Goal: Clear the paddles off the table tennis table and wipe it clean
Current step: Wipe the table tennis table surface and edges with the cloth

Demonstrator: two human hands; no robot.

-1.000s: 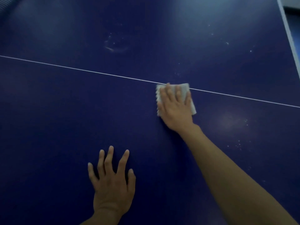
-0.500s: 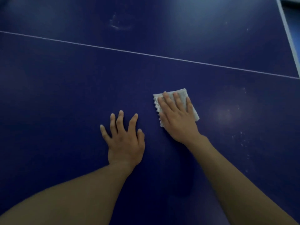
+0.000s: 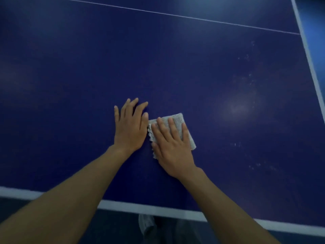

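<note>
Near tabletop (image 3: 70, 85) edge | right hand (image 3: 171, 148) pressing cloth (image 3: 190, 140), fingers (image 3: 171, 127) straight | left hand (image 3: 130, 129) flat beside, fingers spread | specks (image 3: 249, 80) right, maybe dust

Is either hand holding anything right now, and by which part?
Nothing is gripped. The right hand presses flat on top of the cloth, fingers straight; the left hand rests flat on the table.

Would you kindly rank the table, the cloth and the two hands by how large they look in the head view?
1. table, filling most of the frame.
2. left hand and right hand, about alike.
3. cloth: half hidden under the right hand, so unsure against the hands.
</note>
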